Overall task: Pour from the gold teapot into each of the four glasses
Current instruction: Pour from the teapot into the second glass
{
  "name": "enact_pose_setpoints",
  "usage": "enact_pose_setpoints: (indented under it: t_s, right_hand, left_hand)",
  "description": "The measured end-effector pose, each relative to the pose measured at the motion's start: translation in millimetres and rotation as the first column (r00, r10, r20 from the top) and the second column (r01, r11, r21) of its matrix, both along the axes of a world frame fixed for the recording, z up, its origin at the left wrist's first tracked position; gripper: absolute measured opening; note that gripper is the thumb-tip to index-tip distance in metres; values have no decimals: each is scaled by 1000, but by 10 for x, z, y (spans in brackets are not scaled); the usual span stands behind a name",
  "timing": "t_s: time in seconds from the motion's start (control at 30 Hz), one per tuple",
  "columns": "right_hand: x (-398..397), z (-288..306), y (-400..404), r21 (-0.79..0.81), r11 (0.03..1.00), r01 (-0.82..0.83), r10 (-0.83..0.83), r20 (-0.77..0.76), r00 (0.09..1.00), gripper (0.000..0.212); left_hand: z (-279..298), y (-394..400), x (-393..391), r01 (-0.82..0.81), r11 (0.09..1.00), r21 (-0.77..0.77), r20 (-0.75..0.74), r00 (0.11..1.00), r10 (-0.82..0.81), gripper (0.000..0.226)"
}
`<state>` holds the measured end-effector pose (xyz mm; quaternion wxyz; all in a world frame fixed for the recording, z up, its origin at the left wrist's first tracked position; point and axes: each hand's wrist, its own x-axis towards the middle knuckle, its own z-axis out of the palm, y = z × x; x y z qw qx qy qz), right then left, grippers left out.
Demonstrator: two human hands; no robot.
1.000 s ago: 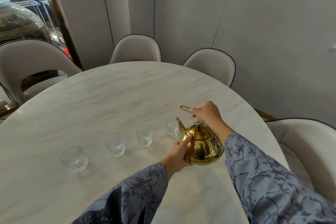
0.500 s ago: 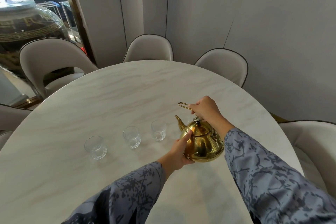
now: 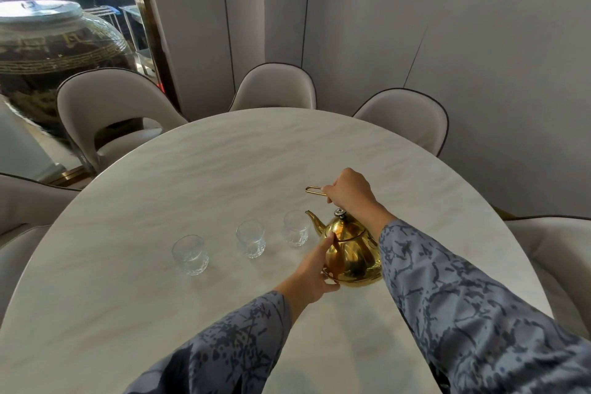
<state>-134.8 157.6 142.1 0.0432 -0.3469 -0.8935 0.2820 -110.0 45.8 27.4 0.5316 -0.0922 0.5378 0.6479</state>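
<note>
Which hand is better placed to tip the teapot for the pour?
Right. The right hand already grips the gold teapot by its handle; the left hand only steadies its side.

Three glasses (image 3: 191,255) (image 3: 251,239) (image 3: 295,228), one gold teapot (image 3: 351,253), one table (image 3: 160,297), two hands (image 3: 311,278) (image 3: 350,190), five chairs (image 3: 105,105).

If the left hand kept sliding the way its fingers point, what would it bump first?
The left hand already rests on the gold teapot; past the pot's side, probably the nearest glass, though depth is unclear.
</note>
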Motion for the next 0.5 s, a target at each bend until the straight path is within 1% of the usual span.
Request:
enact_pose_setpoints:
  t_s: [0.13, 0.2, 0.33, 0.5]
  right_hand:
    - [-69, 26, -66, 24, 1000, -13, 13, 19, 1000, 25]
    - [-97, 45, -81, 37, 999, -19, 18, 35, 999, 23]
    - [-164, 67, -113, 72, 997, -35, 29, 81, 996, 17]
    - [-198, 71, -126, 86, 995, -56, 48, 95, 994, 14]
  left_hand:
    - [3, -3, -35, -7, 1000, 8, -45, 999, 7, 85]
    - [19, 4, -44, -4, 1000, 16, -45, 999, 5, 80]
    - [64, 4, -72, -8, 999, 42, -46, 999, 10, 64]
    - [134, -3, -57, -1, 999, 50, -23, 1000, 3, 62]
